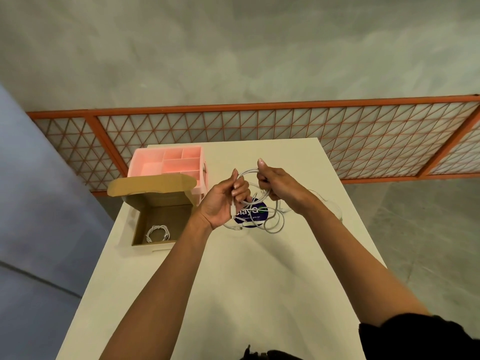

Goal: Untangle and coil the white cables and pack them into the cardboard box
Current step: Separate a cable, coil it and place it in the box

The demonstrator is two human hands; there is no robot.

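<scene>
White table (233, 281) across centre and lower frame. Open cardboard box (161, 198) at centre left, near the table's left edge, flap raised. Pink compartment organizer (145, 162) just behind it. Above table centre, left hand (223, 201) and right hand (278, 188), each with fingers curled round 1 loop of white cable (248, 172) arching between them. Beneath, loose tangle of white cables (275, 224) trailing onto the table, partly over a blue round sticker (261, 215). In the box's lower left corner, 1 coiled white cable (157, 233) lying flat.

One coiled white cable (157, 233) is laid in the open cardboard box (166, 201); tangled white cables (246, 172) are held up right of it
</scene>
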